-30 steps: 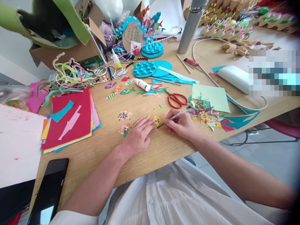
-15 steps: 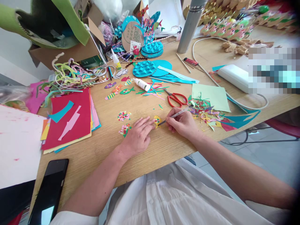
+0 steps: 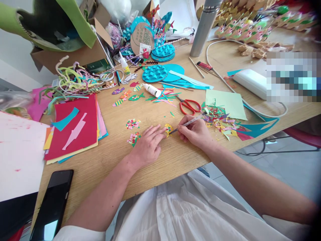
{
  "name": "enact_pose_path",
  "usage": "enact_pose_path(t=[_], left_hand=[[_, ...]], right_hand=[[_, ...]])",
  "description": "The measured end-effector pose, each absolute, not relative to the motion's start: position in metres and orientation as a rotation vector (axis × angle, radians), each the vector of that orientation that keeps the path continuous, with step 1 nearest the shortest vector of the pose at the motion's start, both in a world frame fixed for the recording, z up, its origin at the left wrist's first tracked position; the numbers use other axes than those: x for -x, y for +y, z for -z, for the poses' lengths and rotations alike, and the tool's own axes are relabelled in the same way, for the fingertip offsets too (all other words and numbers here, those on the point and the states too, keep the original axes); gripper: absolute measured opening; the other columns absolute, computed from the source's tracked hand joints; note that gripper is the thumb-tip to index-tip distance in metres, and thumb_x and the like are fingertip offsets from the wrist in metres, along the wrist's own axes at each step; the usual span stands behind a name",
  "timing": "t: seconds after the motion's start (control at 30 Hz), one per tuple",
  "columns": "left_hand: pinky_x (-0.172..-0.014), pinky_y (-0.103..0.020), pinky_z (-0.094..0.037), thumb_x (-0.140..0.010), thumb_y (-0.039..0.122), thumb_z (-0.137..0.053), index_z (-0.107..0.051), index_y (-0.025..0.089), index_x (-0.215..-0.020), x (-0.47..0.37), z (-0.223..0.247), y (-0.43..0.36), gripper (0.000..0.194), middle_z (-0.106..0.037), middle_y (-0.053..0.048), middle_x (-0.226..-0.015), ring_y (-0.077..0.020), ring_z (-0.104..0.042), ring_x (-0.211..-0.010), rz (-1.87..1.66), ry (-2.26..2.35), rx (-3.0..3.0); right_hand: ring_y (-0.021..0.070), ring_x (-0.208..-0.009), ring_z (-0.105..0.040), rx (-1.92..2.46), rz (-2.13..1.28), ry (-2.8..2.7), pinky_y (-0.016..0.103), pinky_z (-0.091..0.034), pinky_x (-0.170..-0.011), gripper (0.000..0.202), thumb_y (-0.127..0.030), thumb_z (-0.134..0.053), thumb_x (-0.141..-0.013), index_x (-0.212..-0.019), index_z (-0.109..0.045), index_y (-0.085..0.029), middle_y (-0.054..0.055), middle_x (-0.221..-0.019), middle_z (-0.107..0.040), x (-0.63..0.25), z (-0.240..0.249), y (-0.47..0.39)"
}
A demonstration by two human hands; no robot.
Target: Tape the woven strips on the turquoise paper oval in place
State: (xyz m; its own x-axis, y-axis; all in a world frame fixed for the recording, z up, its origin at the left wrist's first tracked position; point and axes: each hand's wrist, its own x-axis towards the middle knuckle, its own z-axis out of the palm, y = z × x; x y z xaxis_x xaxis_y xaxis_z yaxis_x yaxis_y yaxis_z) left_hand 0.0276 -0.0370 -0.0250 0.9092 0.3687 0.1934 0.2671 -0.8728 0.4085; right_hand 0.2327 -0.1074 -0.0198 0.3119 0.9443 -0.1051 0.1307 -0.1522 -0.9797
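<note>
My left hand (image 3: 150,144) lies flat on the table with fingers stretched out, its fingertips at the edge of a small yellow paper fish (image 3: 168,128) with coloured patches. My right hand (image 3: 195,132) grips a slim grey pen (image 3: 192,120), its dark tip touching down at the fish's tail end. Just left of my left hand are two little piles of paper bits, one of confetti pieces (image 3: 132,124) and one of round dots (image 3: 134,138), the latter partly covered by my hand. Red-handled scissors (image 3: 190,106) lie beyond my right hand.
Finished paper fish (image 3: 136,97) and a white glue bottle (image 3: 151,90) lie farther back. Coloured paper sheets (image 3: 72,130) are stacked at left, above a phone (image 3: 54,204). Paper scraps (image 3: 223,124) spread at right. A steel flask (image 3: 204,30) stands behind, near a white cable (image 3: 220,75).
</note>
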Motion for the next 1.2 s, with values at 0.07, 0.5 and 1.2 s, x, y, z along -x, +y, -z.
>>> enact_pose_path(t=[0.07,0.5,1.2], left_hand=[[-0.119,-0.050,-0.031,-0.077,-0.001,-0.044,-0.057,0.016,-0.117,-0.0277,0.0246,-0.0370,0.045,-0.055,-0.008,-0.143,-0.0231,-0.037,-0.142,-0.376,0.466,-2.691],[-0.120,-0.049,-0.031,-0.075,-0.002,-0.044,-0.057,0.016,-0.117,-0.0278,0.0243,-0.0371,0.048,-0.054,-0.008,-0.143,-0.0236,-0.038,-0.142,-0.371,0.471,-2.701],[-0.119,-0.049,-0.032,-0.076,-0.001,-0.044,-0.057,0.016,-0.116,-0.0278,0.0243,-0.0373,0.045,-0.055,-0.008,-0.142,-0.0231,-0.038,-0.142,-0.384,0.470,-2.690]], right_hand=[[0.0113,-0.037,-0.052,1.546,-0.995,-1.024,0.021,-0.039,-0.035,0.011,-0.021,-0.061,-0.071,-0.071,-0.050,-0.021,-0.004,-0.048,-0.056,-0.2328,0.0200,-0.1077],[0.0114,-0.038,-0.053,1.515,-1.054,-1.062,0.021,-0.039,-0.036,0.014,-0.024,-0.065,-0.068,-0.070,-0.051,-0.021,-0.004,-0.048,-0.057,-0.2320,0.0184,-0.1079],[0.0109,-0.035,-0.051,1.537,-0.971,-0.990,0.020,-0.038,-0.032,0.011,-0.021,-0.060,-0.067,-0.067,-0.049,-0.021,-0.004,-0.047,-0.055,-0.2311,0.0189,-0.1066]])
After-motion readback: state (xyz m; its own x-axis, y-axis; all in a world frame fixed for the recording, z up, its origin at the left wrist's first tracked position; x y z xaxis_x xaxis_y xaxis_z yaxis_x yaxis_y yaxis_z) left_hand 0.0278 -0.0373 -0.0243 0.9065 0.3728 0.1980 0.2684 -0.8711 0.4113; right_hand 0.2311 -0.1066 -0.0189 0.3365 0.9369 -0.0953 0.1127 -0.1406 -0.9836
